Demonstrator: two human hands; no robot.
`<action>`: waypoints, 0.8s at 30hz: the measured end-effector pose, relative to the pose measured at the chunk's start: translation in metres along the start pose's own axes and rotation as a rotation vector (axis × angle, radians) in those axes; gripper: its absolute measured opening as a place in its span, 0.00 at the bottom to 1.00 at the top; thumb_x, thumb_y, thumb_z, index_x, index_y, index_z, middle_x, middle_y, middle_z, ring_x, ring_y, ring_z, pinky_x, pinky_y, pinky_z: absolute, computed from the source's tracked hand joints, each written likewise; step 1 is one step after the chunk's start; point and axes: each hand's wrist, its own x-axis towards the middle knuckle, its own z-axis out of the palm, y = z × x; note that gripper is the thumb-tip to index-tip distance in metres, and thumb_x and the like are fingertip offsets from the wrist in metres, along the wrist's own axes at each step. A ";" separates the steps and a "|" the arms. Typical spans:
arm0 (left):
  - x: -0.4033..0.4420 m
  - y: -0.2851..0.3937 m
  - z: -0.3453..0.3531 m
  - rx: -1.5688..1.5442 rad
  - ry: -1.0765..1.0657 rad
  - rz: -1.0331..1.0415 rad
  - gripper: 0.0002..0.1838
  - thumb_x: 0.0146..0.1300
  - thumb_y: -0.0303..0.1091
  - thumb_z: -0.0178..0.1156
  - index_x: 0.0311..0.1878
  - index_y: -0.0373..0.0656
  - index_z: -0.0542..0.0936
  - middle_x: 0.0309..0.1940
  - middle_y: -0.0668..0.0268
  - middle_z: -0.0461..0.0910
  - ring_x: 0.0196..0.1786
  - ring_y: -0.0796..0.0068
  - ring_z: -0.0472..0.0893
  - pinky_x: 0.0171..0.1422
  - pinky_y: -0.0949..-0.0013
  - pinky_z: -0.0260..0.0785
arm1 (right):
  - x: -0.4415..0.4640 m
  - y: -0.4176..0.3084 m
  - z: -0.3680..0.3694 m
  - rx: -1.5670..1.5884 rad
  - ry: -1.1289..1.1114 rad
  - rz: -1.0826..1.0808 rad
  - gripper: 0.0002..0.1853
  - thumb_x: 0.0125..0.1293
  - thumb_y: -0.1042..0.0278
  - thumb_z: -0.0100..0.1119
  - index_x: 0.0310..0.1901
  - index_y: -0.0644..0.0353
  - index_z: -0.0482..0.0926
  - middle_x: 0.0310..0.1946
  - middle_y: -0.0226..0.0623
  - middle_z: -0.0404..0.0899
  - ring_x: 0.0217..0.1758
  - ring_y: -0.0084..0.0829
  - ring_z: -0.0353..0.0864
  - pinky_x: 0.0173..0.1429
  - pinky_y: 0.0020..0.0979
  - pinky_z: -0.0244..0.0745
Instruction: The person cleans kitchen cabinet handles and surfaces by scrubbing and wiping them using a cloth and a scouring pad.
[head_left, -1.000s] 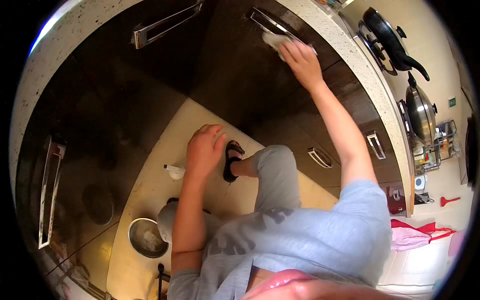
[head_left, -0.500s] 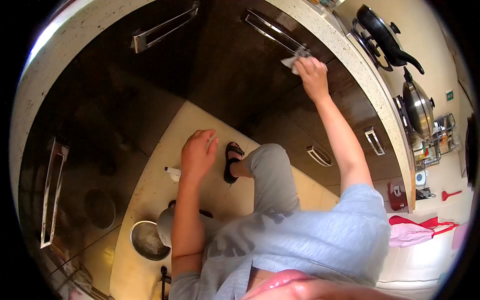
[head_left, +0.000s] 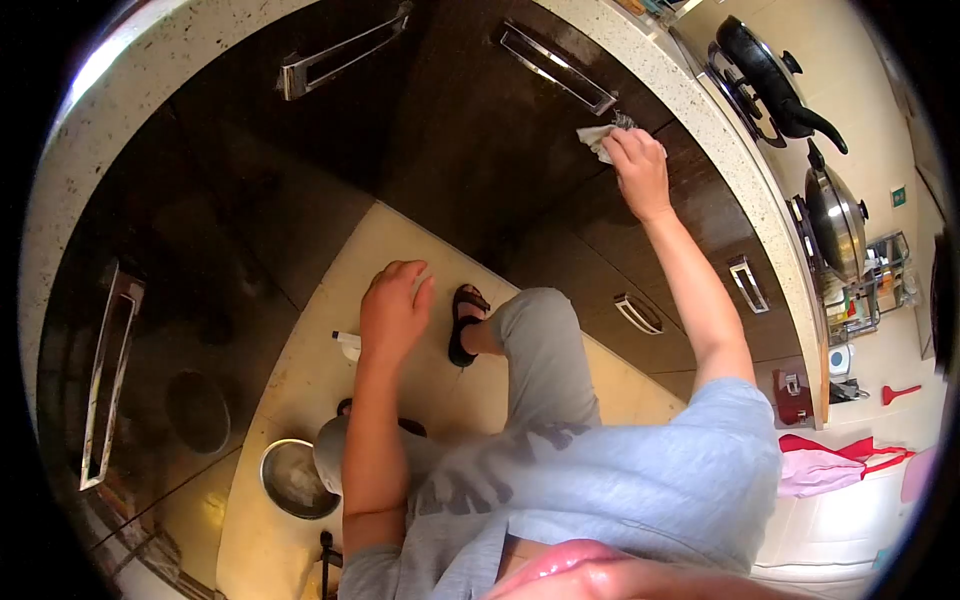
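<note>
My right hand (head_left: 640,170) is closed round a whitish cloth (head_left: 597,140) and presses it on the dark cabinet front (head_left: 450,150), just below the lower right end of a chrome handle (head_left: 558,66). A small grey, wiry-looking bit shows above my fingers. Held in the air over the pale floor, my left hand (head_left: 393,312) has its thumb apart from the fingers and nothing in it. Beneath it a white bottle (head_left: 347,342) with a dark tip is partly hidden.
A metal basin (head_left: 300,480) stands on the floor beside my leg. The speckled counter edge (head_left: 740,160) curves along the cabinets. Beyond it are a black pan (head_left: 765,80) and a lidded steel pan (head_left: 838,225). More handles (head_left: 638,313) jut from the cabinet fronts.
My right hand has moved with the cloth from the middle of the handle, down and right past its end. My left hand has shifted slightly down and left, still empty.
</note>
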 end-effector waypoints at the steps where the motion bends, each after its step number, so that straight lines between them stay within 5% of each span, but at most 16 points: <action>1: -0.002 -0.001 0.001 0.014 -0.002 -0.003 0.13 0.60 0.34 0.55 0.46 0.38 0.76 0.42 0.58 0.77 0.43 0.63 0.78 0.47 0.66 0.69 | 0.010 0.000 -0.008 -0.002 0.057 -0.028 0.16 0.50 0.72 0.55 0.44 0.53 0.74 0.47 0.29 0.71 0.52 0.35 0.68 0.52 0.36 0.65; 9: 0.005 0.007 0.010 -0.028 -0.004 0.000 0.14 0.60 0.35 0.55 0.46 0.37 0.76 0.41 0.57 0.78 0.44 0.61 0.78 0.48 0.64 0.69 | 0.166 -0.027 0.046 0.113 0.247 -0.228 0.11 0.48 0.72 0.54 0.37 0.56 0.74 0.41 0.33 0.72 0.42 0.36 0.71 0.43 0.36 0.68; 12: 0.014 0.002 0.012 0.034 -0.003 0.008 0.14 0.60 0.35 0.56 0.46 0.37 0.76 0.40 0.57 0.78 0.43 0.60 0.77 0.48 0.64 0.68 | 0.224 -0.056 0.088 -0.015 0.235 -0.158 0.06 0.53 0.69 0.53 0.33 0.51 0.78 0.39 0.25 0.71 0.44 0.34 0.70 0.47 0.36 0.69; 14: 0.013 -0.003 0.011 0.062 -0.015 -0.004 0.14 0.60 0.35 0.55 0.45 0.37 0.76 0.40 0.57 0.77 0.43 0.59 0.77 0.48 0.64 0.68 | 0.241 -0.067 0.065 0.078 -0.410 0.058 0.22 0.55 0.51 0.55 0.49 0.52 0.76 0.58 0.38 0.68 0.62 0.41 0.62 0.68 0.44 0.50; 16: 0.011 -0.003 0.007 0.044 -0.007 -0.019 0.14 0.60 0.35 0.55 0.45 0.37 0.76 0.40 0.57 0.77 0.43 0.59 0.77 0.47 0.63 0.68 | 0.199 -0.053 0.068 0.156 0.259 -0.072 0.08 0.52 0.70 0.53 0.35 0.51 0.78 0.39 0.26 0.71 0.45 0.34 0.70 0.48 0.35 0.70; 19: 0.007 -0.003 0.002 0.046 -0.009 -0.014 0.13 0.60 0.35 0.55 0.44 0.37 0.76 0.40 0.56 0.77 0.43 0.59 0.77 0.47 0.63 0.69 | 0.136 -0.025 0.046 0.216 0.270 -0.065 0.19 0.44 0.80 0.57 0.41 0.55 0.73 0.47 0.32 0.71 0.50 0.41 0.69 0.53 0.36 0.67; 24: -0.004 0.006 -0.004 -0.010 -0.022 0.019 0.13 0.60 0.34 0.55 0.45 0.37 0.76 0.40 0.56 0.77 0.42 0.60 0.77 0.46 0.64 0.69 | 0.008 0.009 0.005 0.072 0.078 0.066 0.25 0.44 0.83 0.56 0.48 0.54 0.73 0.50 0.32 0.70 0.53 0.40 0.68 0.57 0.36 0.67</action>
